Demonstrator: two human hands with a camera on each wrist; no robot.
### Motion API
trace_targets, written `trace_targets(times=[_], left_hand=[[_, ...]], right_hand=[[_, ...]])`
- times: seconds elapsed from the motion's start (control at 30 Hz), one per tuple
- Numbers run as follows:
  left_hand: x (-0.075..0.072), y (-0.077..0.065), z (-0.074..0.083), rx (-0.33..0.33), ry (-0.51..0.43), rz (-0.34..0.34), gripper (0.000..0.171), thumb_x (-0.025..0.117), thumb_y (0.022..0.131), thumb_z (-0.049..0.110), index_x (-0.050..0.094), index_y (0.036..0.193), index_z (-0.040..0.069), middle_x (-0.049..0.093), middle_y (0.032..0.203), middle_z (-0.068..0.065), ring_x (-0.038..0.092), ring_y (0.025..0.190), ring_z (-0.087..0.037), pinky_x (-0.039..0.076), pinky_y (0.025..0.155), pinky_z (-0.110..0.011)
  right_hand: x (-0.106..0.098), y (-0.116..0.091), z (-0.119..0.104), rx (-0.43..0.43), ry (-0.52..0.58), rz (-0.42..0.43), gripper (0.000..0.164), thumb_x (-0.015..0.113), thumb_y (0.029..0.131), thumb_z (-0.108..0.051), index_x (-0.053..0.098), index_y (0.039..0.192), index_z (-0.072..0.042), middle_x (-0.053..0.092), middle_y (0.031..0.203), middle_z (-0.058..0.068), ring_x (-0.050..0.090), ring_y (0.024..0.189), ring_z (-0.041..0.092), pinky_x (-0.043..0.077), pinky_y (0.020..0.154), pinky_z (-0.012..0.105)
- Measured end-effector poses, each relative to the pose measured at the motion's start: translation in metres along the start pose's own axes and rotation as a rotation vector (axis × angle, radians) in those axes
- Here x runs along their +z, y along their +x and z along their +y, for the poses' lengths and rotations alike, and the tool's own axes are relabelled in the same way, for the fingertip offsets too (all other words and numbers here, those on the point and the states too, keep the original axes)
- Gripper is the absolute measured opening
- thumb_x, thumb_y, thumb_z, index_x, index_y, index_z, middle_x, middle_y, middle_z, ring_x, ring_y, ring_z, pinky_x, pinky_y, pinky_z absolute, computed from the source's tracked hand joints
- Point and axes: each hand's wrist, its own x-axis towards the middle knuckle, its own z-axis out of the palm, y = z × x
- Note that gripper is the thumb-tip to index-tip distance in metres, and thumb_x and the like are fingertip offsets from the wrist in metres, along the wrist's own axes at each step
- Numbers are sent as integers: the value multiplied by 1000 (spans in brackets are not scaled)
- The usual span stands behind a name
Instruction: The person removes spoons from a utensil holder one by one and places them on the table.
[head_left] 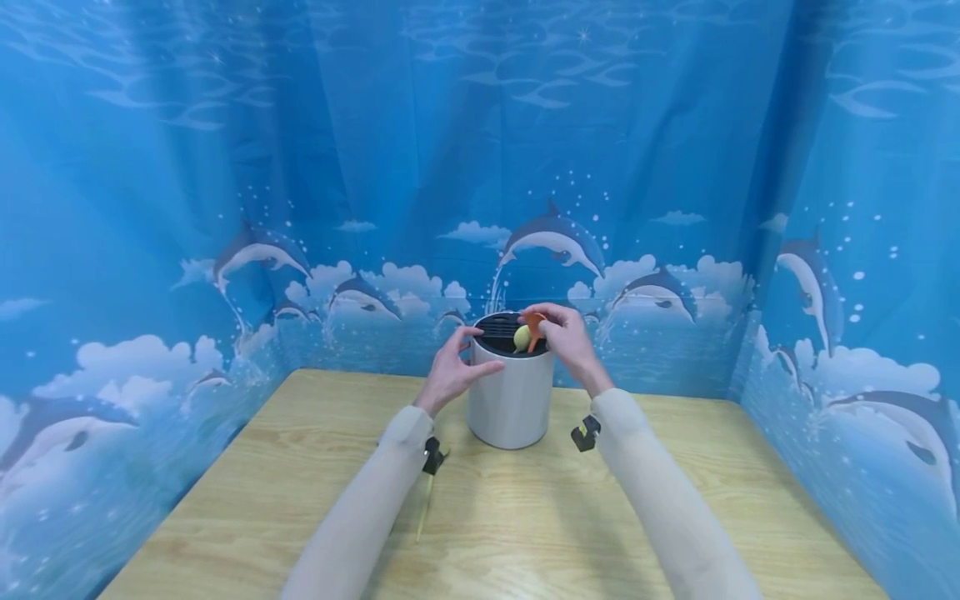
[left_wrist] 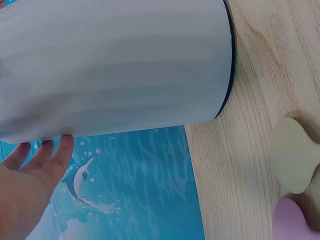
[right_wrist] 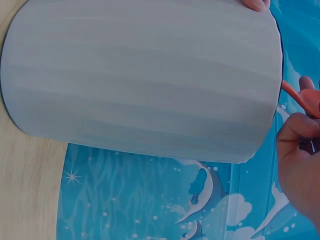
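Observation:
A white cylindrical holder [head_left: 510, 408] with a black slotted top stands upright near the table's back edge. My left hand [head_left: 456, 371] steadies it from the left, thumb stretched across the front and a finger at the rim. In the left wrist view, fairly straight fingertips touch the holder's side. Between its fingers and thumb, my right hand [head_left: 568, 340] pinches an orange spoon [head_left: 535, 327] over the right part of the top. The spoon's handle points down past the rim in the right wrist view. Beside it, a yellow-green spoon [head_left: 522, 337] stands in the holder.
A pale green spoon [left_wrist: 295, 155] and a purple spoon [left_wrist: 289, 222] lie on the wooden table [head_left: 495, 517], seen partly at the left wrist view's edge. A thin yellowish handle [head_left: 425, 508] shows beside the left forearm. Blue dolphin-print curtains [head_left: 450, 167] surround the table.

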Motion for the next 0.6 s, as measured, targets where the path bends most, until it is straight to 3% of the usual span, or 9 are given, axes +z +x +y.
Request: trace_targets(times=[0.2,0.3,0.43,0.6], left_hand=[[0,0,0,-1,-4,1,77,78,72,61,47,135,28,42,152,-2,42,138,-31,47,105,-52],[0,0,0,3,-10,1,77,78,72,61,47,135,28,42,152,-2,42,138,-32,47,105,-53],[0,0,0,8,-11,-3,78,78,72,62,47,135,28,42,152,-2,41,139,-32,46,105,-53],[0,0,-1,8,-16,-10,79,78,71,63,47,136,28,40,153,-1,40,140,-32,44,107,-53]], right_hand=[[-2,3,-2,37,-7,-88,31,52,95,-5,61,125,-2,65,123,14,56,78,21,43,55,25],[-4,3,-1,39,-33,-113,34,61,96,-16,61,127,-3,64,120,15,56,71,19,48,56,28],[-5,4,1,64,-50,-99,46,70,91,-36,62,127,-8,60,115,11,49,58,17,49,53,33],[-5,6,2,92,-34,-62,48,74,85,-44,63,117,-10,57,106,9,51,59,18,54,58,35]])
